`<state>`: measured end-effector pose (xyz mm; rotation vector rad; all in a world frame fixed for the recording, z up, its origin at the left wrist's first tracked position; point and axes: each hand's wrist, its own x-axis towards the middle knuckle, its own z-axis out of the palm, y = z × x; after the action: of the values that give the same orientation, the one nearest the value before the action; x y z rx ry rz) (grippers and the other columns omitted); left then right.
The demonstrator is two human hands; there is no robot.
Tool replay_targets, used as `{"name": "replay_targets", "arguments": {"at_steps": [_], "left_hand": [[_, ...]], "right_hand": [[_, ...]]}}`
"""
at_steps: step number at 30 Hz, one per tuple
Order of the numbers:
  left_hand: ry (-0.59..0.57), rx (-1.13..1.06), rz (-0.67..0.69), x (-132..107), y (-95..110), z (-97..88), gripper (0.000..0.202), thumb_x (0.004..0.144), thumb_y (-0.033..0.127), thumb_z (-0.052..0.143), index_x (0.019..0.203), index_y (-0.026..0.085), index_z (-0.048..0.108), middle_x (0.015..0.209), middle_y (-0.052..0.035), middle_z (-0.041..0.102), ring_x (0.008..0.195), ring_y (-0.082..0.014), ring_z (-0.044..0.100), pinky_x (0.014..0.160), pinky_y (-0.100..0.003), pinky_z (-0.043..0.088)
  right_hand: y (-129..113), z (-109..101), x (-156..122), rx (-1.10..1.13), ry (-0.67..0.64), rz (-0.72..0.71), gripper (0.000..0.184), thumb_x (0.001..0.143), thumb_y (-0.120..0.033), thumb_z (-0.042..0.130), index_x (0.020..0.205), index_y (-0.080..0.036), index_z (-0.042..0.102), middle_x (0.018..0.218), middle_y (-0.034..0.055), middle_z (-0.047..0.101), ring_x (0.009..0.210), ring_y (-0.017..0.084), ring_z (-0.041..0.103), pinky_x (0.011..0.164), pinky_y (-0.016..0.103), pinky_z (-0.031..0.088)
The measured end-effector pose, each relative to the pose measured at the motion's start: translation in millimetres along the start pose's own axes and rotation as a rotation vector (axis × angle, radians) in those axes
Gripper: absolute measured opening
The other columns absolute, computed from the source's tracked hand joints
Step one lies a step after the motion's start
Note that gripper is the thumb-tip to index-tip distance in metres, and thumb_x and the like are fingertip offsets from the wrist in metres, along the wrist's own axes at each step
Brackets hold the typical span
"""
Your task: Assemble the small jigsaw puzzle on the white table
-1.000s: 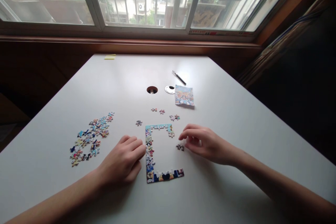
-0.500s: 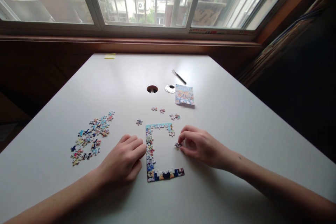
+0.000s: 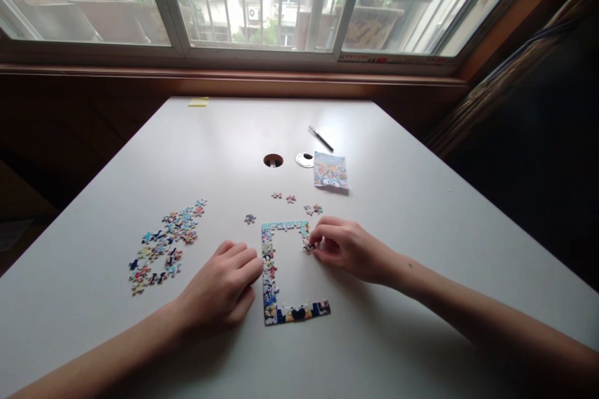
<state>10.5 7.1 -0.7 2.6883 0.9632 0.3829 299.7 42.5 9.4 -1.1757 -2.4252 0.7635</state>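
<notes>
We are watching the right hand (image 3: 350, 249) working at the right side of the puzzle border (image 3: 268, 274). Its fingers (image 3: 322, 232) are closing to a narrow pinch, thumb against forefinger, and are holding a small patterned piece (image 3: 308, 248). The piece is sitting at the near end of the short run descending from the border's far right corner; we are not managing to tell whether it is interlocking there.

The left hand (image 3: 229, 283) is resting on the surface (image 3: 397, 336), just left of the border. Its fingers are curling inward, knuckles up, and their tips are hiding from us; we cannot tell whether they are touching the border's edge or holding anything.

The border is lying flat between the two hands, on the near half. Its far, left and near sides are forming a continuous line, while the right side is gaping between the pinched piece and the near strip.

Five loose pieces (image 3: 250, 219) are lying scattered beyond the border, and a bigger spread of pieces (image 3: 160, 249) is covering a patch well to the left. Farther off we are noting a picture packet (image 3: 331, 171) overlapping a ring-shaped cover (image 3: 304, 161), a round hole (image 3: 273, 161) left of it, and a pen (image 3: 321, 139) lying slantwise beyond the packet.
</notes>
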Motion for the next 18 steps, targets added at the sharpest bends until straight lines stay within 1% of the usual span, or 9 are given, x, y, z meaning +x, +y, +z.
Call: {"name": "replay_targets", "arguments": {"at_steps": [8, 11, 13, 15, 18], "left_hand": [[-0.003, -0.002, 0.001, -0.4, -0.6, 1.1, 0.014, 0.071, 0.008, 0.044, 0.076, 0.019, 0.036, 0.078, -0.0038, 0.05, 0.074, -0.0196, 0.04, 0.074, -0.036, 0.033], [-0.004, -0.006, 0.001, -0.1, -1.6, 1.8, 0.016, 0.071, 0.007, 0.044, 0.076, 0.019, 0.035, 0.078, -0.0035, 0.049, 0.074, -0.0196, 0.04, 0.074, -0.036, 0.033], [-0.004, -0.01, 0.003, 0.0, -2.1, 2.0, 0.017, 0.071, 0.007, 0.044, 0.076, 0.019, 0.034, 0.078, -0.0035, 0.049, 0.074, -0.0197, 0.04, 0.074, -0.036, 0.033], [-0.002, -0.013, 0.003, 0.0, -2.1, 2.2, 0.018, 0.07, 0.007, 0.044, 0.076, 0.019, 0.033, 0.079, -0.0035, 0.049, 0.074, -0.0197, 0.04, 0.074, -0.036, 0.033], [-0.006, -0.015, 0.0, -0.2, -1.4, 2.0, 0.018, 0.071, 0.007, 0.044, 0.077, 0.019, 0.033, 0.079, -0.0034, 0.049, 0.075, -0.0197, 0.04, 0.075, -0.036, 0.033]], "right_hand": [[0.4, -1.2, -0.6, 0.002, 0.015, -0.007, 0.011, 0.084, -0.014, 0.06, 0.092, -0.018, 0.066, 0.092, 0.0044, 0.062, 0.065, 0.01, 0.055, 0.062, 0.024, 0.048], [1.7, -3.6, -2.7, 0.003, 0.01, -0.054, 0.011, 0.087, -0.015, 0.058, 0.093, -0.018, 0.066, 0.096, 0.0049, 0.063, 0.064, 0.009, 0.055, 0.061, 0.024, 0.048], [4.2, -5.4, -4.7, -0.004, 0.0, -0.12, 0.013, 0.09, -0.015, 0.057, 0.095, -0.019, 0.068, 0.101, 0.0057, 0.064, 0.07, 0.01, 0.059, 0.065, 0.025, 0.05], [7.9, -6.6, -6.9, -0.025, 0.0, -0.195, 0.017, 0.092, -0.016, 0.055, 0.099, -0.021, 0.07, 0.107, 0.0067, 0.065, 0.084, 0.014, 0.064, 0.072, 0.028, 0.053], [12.6, -7.3, -9.5, -0.081, 0.003, -0.29, 0.021, 0.094, -0.017, 0.053, 0.107, -0.022, 0.069, 0.114, 0.0078, 0.066, 0.098, 0.017, 0.065, 0.082, 0.033, 0.054]]}}
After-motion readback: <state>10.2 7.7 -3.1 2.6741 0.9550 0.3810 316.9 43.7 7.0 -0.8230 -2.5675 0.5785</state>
